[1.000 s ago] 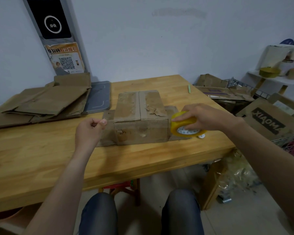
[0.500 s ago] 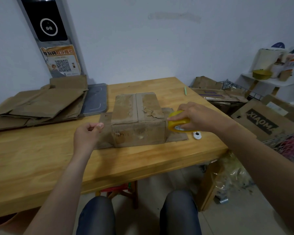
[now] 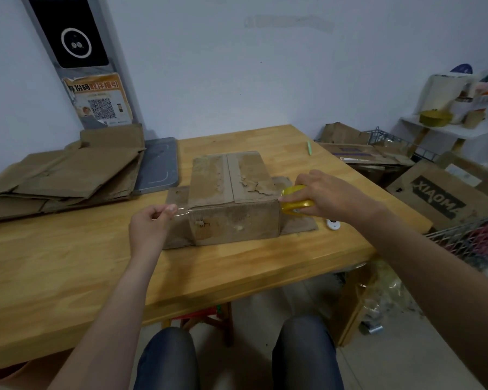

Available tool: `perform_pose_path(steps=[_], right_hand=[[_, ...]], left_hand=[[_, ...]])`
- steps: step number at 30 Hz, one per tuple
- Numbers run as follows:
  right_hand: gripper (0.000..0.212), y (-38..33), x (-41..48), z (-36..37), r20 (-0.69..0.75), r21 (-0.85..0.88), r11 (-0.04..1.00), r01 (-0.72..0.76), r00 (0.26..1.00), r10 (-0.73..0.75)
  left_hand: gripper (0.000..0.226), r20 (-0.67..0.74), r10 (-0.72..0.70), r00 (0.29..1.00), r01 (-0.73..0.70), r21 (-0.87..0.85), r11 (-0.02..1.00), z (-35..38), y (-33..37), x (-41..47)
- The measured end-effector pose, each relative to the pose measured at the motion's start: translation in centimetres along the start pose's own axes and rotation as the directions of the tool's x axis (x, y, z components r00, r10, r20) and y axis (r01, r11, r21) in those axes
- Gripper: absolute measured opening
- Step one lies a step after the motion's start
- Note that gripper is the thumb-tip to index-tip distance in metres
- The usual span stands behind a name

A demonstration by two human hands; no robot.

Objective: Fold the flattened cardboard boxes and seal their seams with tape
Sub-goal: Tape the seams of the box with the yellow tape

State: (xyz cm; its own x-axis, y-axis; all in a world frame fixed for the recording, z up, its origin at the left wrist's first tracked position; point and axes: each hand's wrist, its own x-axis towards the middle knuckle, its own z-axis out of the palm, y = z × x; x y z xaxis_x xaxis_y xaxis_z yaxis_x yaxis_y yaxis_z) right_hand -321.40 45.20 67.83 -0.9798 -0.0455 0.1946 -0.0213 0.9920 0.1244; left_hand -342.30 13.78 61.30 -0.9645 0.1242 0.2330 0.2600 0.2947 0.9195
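Note:
A worn, folded cardboard box (image 3: pixel 231 204) stands on the wooden table (image 3: pixel 68 277), its top flaps closed and side flaps lying flat. My right hand (image 3: pixel 330 197) grips a yellow tape roll (image 3: pixel 295 202) at the box's right top edge. My left hand (image 3: pixel 151 226) pinches the free end of the clear tape strip (image 3: pixel 182 211) just left of the box. The strip stretches across the box's near top edge between both hands. A stack of flattened cardboard boxes (image 3: pixel 62 178) lies at the table's left rear.
A grey tablet-like slab (image 3: pixel 158 164) lies beside the flat stack. A small white object (image 3: pixel 333 224) sits near the table's right edge, a green pen (image 3: pixel 309 147) farther back. More cardboard (image 3: pixel 445 198) and a wire basket (image 3: pixel 468 237) crowd the floor on the right.
My left hand has moved slightly up toward the box, and the tape strip now shows stretched along the box's near top edge. My right hand with the roll stays at the box's right edge.

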Motion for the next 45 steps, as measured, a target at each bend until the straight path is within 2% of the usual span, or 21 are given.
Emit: perform_pose_path(steps=[3, 12, 18, 23, 26, 27, 31, 33, 35, 37, 39, 40, 42, 45], right_hand=[[0.05, 0.0, 0.5, 0.0, 0.03, 0.023, 0.999, -0.026, 0.999, 0.026], [0.045, 0.1, 2.1, 0.5, 0.051, 0.052, 0.996, -0.075, 0.996, 0.073], [0.045, 0.2, 2.6, 1.2, 0.027, 0.07, 0.994, -0.081, 0.997, 0.079], [0.045, -0.3, 2.7, 1.2, -0.017, 0.028, 0.998, -0.053, 0.998, 0.054], [0.044, -0.7, 2.7, 1.1, -0.024, 0.009, 0.998, -0.063, 0.998, 0.063], [0.044, -0.8, 2.8, 1.0, -0.025, 0.011, 0.997, -0.072, 0.997, 0.073], [0.043, -1.6, 2.9, 0.8, -0.021, 0.008, 0.995, -0.102, 0.995, 0.102], [0.042, -1.9, 2.9, 0.8, -0.03, 0.008, 0.995, -0.097, 0.995, 0.098], [0.043, -2.1, 3.0, 0.9, -0.04, 0.022, 0.996, -0.09, 0.995, 0.091], [0.043, -2.3, 3.2, 1.1, -0.041, 0.037, 0.996, -0.086, 0.995, 0.088], [0.043, -2.5, 3.3, 1.2, -0.041, 0.033, 0.996, -0.084, 0.996, 0.085], [0.044, -2.6, 3.4, 1.2, -0.041, 0.029, 0.996, -0.085, 0.995, 0.087], [0.045, -2.8, 3.8, 1.2, -0.04, 0.034, 0.996, -0.086, 0.995, 0.087], [0.045, -3.3, 4.5, 1.2, -0.024, 0.034, 0.996, -0.084, 0.996, 0.085]], left_hand=[[0.017, 0.003, -0.008, 1.0, 0.008, -0.009, 1.0, 0.2, -0.1, 0.1], [0.007, 0.064, -0.16, 0.985, 0.167, -0.136, 0.976, 1.5, -0.2, 0.4], [0.015, 0.104, -0.244, 0.964, 0.262, -0.224, 0.939, 3.5, -0.6, -0.2], [0.013, 0.062, -0.077, 0.995, 0.083, -0.095, 0.992, 3.7, -1.9, -0.4], [0.048, 0.114, -0.092, 0.989, 0.094, -0.013, 0.995, 3.3, -1.9, 0.0], [0.053, 0.108, -0.084, 0.991, 0.08, 0.033, 0.996, 3.0, -2.0, 0.2], [0.032, 0.02, 0.128, 0.992, -0.127, 0.316, 0.94, 2.2, -1.3, 0.0], [0.025, -0.004, 0.202, 0.979, -0.188, 0.344, 0.92, 2.2, -0.7, -0.4], [0.026, -0.001, 0.177, 0.984, -0.166, 0.335, 0.928, 2.1, -0.5, -0.1], [0.033, 0.003, 0.06, 0.998, -0.057, 0.372, 0.926, 1.3, -1.0, 0.8], [0.041, -0.002, -0.017, 1.0, 0.016, 0.469, 0.883, 0.0, -1.6, 1.5], [0.044, -0.005, -0.005, 1.0, 0.007, 0.524, 0.852, -0.6, -1.6, 1.5], [0.042, 0.002, 0.129, 0.992, -0.109, 0.556, 0.824, -1.4, -1.3, 1.1], [0.03, 0.09, 0.377, 0.922, -0.373, 0.468, 0.801, -2.0, 0.1, -0.3]])
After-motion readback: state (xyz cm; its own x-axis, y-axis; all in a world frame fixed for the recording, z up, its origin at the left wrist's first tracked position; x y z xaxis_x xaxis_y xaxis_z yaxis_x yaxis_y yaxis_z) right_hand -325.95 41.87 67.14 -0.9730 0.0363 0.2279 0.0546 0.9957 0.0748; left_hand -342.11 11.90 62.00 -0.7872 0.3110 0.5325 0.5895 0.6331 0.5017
